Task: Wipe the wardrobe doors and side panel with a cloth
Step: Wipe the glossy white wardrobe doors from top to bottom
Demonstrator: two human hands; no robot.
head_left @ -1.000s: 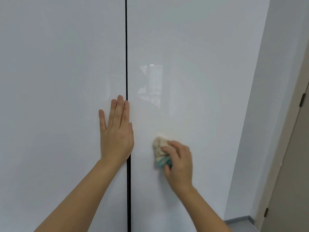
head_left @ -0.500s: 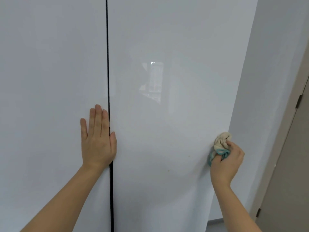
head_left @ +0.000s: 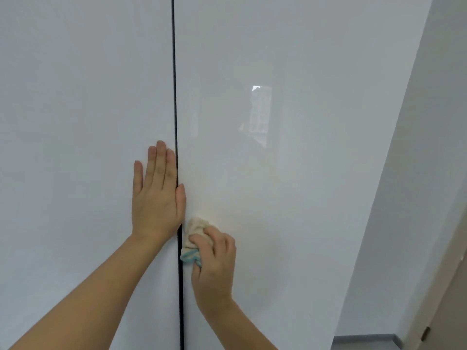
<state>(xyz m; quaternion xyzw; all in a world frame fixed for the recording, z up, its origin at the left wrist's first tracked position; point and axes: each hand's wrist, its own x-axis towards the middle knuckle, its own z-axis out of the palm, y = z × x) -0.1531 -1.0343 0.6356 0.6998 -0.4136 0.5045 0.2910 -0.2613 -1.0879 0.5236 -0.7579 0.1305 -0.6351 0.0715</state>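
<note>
Bunched cream cloth (head_left: 193,236) with a teal edge, pressed on the right wardrobe door (head_left: 278,185), just beside the dark gap (head_left: 174,97) between the 2 doors. Clamped in the right hand (head_left: 214,263), fingers curled round it. Just above, left hand (head_left: 156,198) flat on the left door (head_left: 75,147), fingers straight and together. Grey wall (head_left: 417,198) at right.

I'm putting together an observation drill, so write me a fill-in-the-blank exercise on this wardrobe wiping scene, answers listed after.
1. The left hand lies ____ on the left door, fingers straight.
2. The right hand presses the cloth on the other door, just ____ of the dark gap.
3. Of the two hands, the ____ one is higher.
Missing words: flat; right; left.
</note>
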